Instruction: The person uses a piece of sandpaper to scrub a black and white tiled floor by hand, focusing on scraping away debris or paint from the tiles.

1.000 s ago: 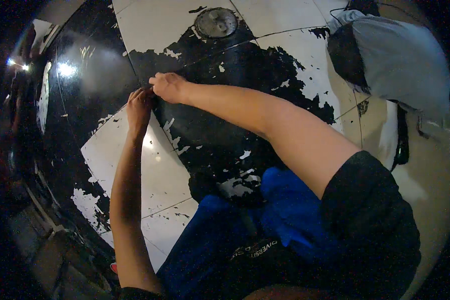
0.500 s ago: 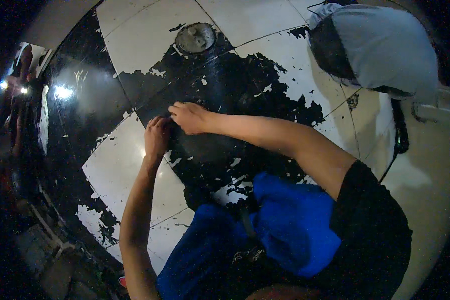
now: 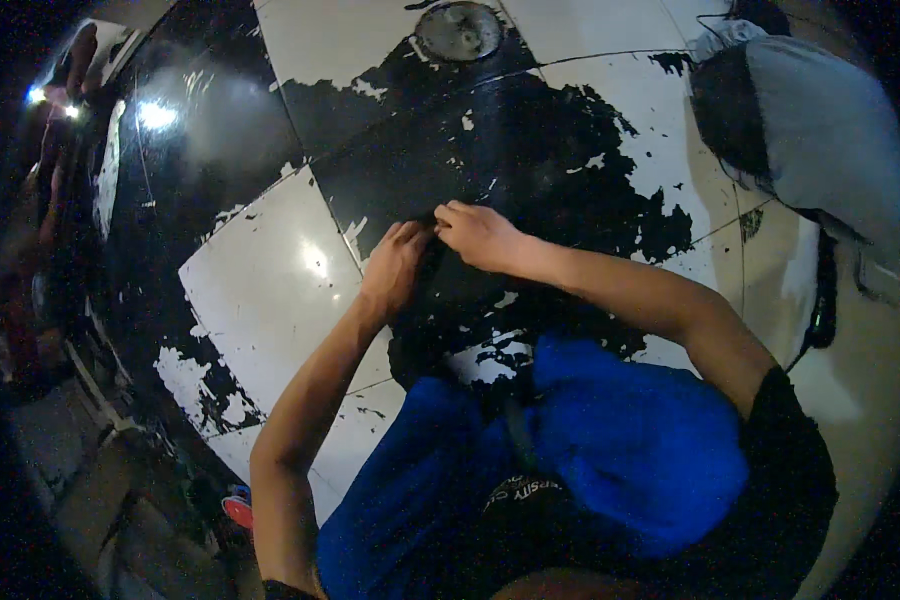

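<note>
My left hand (image 3: 395, 265) is bent over the tiled surface (image 3: 270, 250), its fingers curled together. My right hand (image 3: 480, 237) is close beside it on the right, with thumb and fingers pinched. The fingertips of both hands nearly meet over a black patch (image 3: 470, 160). Whatever lies between them, if anything, is too dark and small to make out. The surface has pale square tiles with black areas whose ragged edges look flaked, and white scraps are scattered over the black.
A round, dirty grey metal disc (image 3: 458, 30) lies on the tiles at the far side. A bulky grey cloth-covered thing (image 3: 820, 130) stands at the far right. My legs in blue trousers (image 3: 630, 440) are at the near side. Something small and red (image 3: 238, 510) shows at lower left.
The whole view has shifted, so disc, tiles and cloth sit farther right and higher. Both hands appear farther right in the picture, nearer my body on the black patch, still close together.
</note>
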`<control>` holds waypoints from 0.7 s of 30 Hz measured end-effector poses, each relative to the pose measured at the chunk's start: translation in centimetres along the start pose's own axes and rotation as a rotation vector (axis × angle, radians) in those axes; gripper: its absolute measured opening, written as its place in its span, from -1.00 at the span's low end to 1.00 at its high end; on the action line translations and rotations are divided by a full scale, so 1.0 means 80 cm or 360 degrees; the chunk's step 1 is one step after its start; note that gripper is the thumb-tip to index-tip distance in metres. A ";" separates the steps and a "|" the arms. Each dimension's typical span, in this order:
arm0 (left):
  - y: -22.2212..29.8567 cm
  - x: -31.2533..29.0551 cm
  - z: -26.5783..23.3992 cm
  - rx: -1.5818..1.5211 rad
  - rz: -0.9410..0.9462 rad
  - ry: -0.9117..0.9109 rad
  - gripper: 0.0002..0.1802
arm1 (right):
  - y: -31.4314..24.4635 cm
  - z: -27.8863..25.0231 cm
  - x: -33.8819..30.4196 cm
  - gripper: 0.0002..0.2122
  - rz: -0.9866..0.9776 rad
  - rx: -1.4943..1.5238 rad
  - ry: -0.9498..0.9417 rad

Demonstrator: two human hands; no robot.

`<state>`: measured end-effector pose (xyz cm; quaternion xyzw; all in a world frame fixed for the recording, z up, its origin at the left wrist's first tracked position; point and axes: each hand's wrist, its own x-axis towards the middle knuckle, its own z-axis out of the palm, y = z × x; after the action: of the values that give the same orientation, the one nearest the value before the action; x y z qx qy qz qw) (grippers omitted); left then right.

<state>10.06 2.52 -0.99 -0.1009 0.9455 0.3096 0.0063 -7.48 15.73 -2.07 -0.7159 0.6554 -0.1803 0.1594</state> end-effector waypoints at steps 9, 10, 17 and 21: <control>-0.071 0.076 -0.033 0.0271 0.0113 0.0128 -0.67 | 0.064 -0.027 0.087 -0.82 0.0009 -0.0100 0.0083; -0.078 0.090 -0.045 0.0348 0.0152 0.0104 -0.69 | 0.074 -0.027 0.102 -0.81 0.0027 -0.0097 0.0109; -0.113 0.154 -0.080 0.0480 -0.0042 0.0379 -0.77 | 0.118 -0.037 0.172 -0.78 0.0104 -0.0256 0.0236; -0.096 0.156 -0.079 0.0439 -0.0085 0.0451 -0.77 | 0.123 -0.029 0.164 -0.80 0.0161 -0.0206 0.0273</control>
<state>-0.32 -9.59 -1.34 -0.1666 0.9674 0.1595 -0.1050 -16.24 1.78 -3.94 -0.6727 0.7122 -0.1898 0.0651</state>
